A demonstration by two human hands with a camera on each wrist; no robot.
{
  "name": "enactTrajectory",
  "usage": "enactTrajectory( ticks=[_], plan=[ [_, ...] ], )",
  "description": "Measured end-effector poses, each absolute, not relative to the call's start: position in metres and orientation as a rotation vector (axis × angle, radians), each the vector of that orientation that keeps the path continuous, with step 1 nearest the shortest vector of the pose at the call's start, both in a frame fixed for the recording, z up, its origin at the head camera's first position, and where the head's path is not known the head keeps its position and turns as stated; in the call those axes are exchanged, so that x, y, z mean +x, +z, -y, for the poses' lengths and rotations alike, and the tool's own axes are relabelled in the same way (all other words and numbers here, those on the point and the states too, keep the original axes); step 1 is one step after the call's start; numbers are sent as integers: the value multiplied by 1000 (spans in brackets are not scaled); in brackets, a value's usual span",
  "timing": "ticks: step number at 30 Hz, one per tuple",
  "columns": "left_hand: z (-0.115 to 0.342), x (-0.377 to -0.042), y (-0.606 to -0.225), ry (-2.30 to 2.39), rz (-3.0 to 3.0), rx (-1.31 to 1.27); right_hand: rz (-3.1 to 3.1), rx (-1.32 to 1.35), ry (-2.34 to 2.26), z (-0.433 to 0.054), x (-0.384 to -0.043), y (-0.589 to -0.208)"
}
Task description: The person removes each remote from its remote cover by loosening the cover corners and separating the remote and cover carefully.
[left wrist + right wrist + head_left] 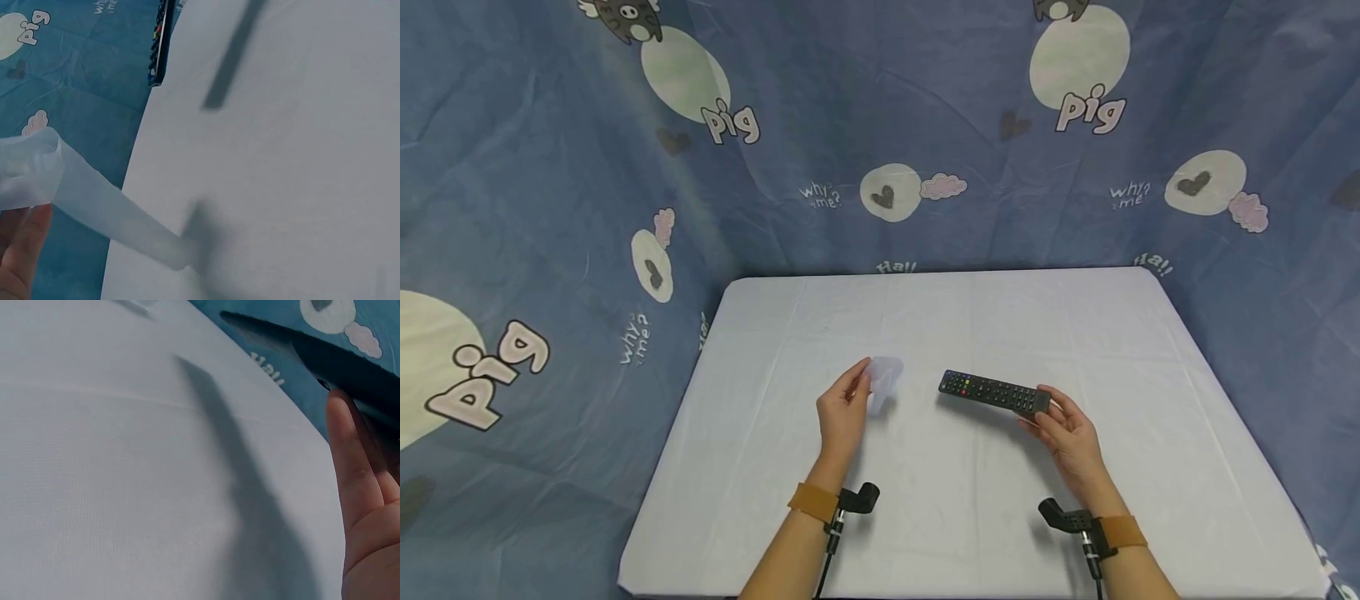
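In the head view my left hand (842, 417) pinches a thin, translucent plastic sleeve (886, 379) above the table. The left wrist view shows this sleeve (119, 215) as long, soft and hanging down, with a loose fold near the fingers. To the right, my right hand (1073, 446) holds a black remote control (988, 389) by one end, its buttons facing up and its far end pointing toward the sleeve. Sleeve and remote are apart. From the right wrist, the remote's dark underside (356, 372) shows, resting against the fingers (353, 456).
Beneath both hands lies a white-covered table (955, 517). A blue printed cloth (820, 100) hangs behind it and along its sides. Each wrist carries a small black camera, the left one (859, 498) and the right one (1063, 517), on a brown strap with a cable.
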State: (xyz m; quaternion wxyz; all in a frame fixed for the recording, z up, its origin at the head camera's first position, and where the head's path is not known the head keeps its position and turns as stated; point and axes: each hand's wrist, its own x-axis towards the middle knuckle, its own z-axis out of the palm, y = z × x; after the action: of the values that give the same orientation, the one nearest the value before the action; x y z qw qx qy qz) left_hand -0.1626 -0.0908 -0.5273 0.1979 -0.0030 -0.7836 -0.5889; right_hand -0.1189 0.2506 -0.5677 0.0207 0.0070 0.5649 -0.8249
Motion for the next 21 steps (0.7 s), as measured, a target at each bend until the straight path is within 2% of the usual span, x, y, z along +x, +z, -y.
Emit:
enactTrajectory(
  ticks=[10,21],
  plan=[
    [85,-150,-548,-1761,2161,-276,-1776,237,-2614,-247,-118,-568],
    [88,-121,-566,-1694,2356,-509,-1723,344,-2675,-248,-117,-573]
  ],
)
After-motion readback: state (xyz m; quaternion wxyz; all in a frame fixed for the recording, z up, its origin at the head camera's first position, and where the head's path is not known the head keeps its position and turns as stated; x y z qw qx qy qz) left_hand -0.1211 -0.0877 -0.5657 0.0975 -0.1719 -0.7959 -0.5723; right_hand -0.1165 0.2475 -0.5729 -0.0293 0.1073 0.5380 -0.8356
